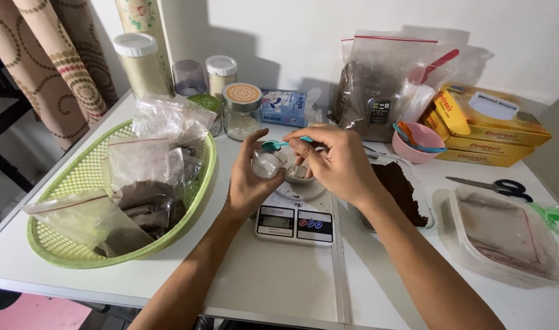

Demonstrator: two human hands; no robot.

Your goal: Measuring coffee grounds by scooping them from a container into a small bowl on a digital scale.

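My left hand (250, 177) holds a small clear plastic bag (267, 162) upright over a white digital kitchen scale (294, 223). My right hand (334, 162) grips a teal measuring spoon (273, 145) by its handle, with the bowl at the bag's mouth. A small metal cup (299, 175) sits under my right fingers on the scale's round platform.
A green basket (65, 244) of filled plastic bags stands at the left. Jars (241, 110) and a glove box (283, 107) line the back. A tray of brown powder (401, 192), a pink bowl (417, 143), yellow boxes (487, 125), scissors (493, 185) and a clear lidded container (505, 235) lie at the right.
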